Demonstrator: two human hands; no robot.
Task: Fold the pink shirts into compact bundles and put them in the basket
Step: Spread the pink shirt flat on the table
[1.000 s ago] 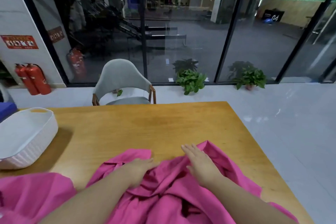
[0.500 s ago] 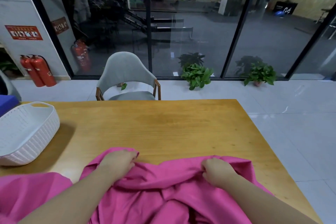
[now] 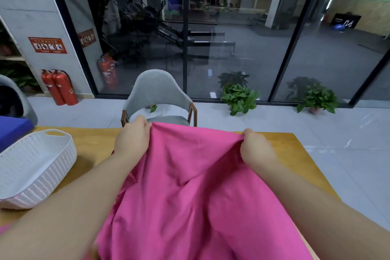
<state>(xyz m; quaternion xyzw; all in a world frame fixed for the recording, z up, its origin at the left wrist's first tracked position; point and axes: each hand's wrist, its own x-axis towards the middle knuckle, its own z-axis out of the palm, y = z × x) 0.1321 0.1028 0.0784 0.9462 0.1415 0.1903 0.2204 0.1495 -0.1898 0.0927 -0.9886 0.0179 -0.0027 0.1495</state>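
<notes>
**Q:** What are your hands doing?

**A:** Both are raised over the wooden table point(image 3: 295, 143). My left hand point(image 3: 132, 139) and my right hand point(image 3: 256, 150) each have their fingers curled tight around the top edge of a pink shirt point(image 3: 190, 186), one near each end, so the cloth stretches between them and hangs down toward me.

**Q:** Is the shirt folded?

**A:** No. It is spread open and rumpled, draping from my grip down over the near side of the table and out of view below. I would judge I am only straightening it, ahead of any fold.

**Q:** Where is the basket?

**A:** The white woven basket point(image 3: 42, 175) sits on the table to my left, well apart from the shirt. As far as its inside shows, nothing pink is in it.

**Q:** So how much is left?

**A:** Nearly everything, I think: folding, bundling, and placing. A sliver of pink at the lower left edge may be another shirt; I cannot tell
</notes>
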